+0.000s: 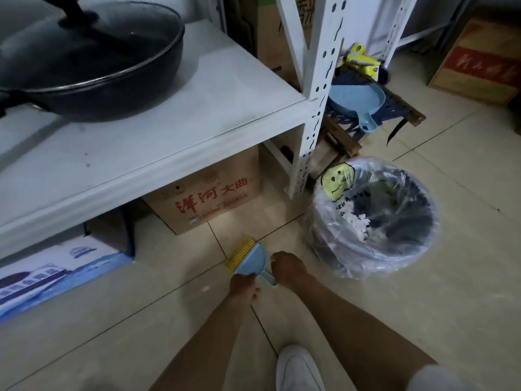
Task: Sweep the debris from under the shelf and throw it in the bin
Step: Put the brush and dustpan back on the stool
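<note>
The person is crouching on the tiled floor (423,292), the left hand (242,286) gripping the near edge of a small blue dustpan (252,262) with a yellow comb strip along its far-left rim, the right hand (287,268) curling closed just beside the pan's handle; whether it is holding a brush I cannot tell. No debris is showing on the tiles, so any left is probably lying back under the shelf (158,128). The bin (375,218), lined with a clear bag, is standing near on the right. Tipping the pan on the way over could be spilling its load, and the loose bag rim may be catching it. The shelf post (307,136) and cardboard box (208,193) are narrowing the gap, while the floor nearer the person is lying open
</note>
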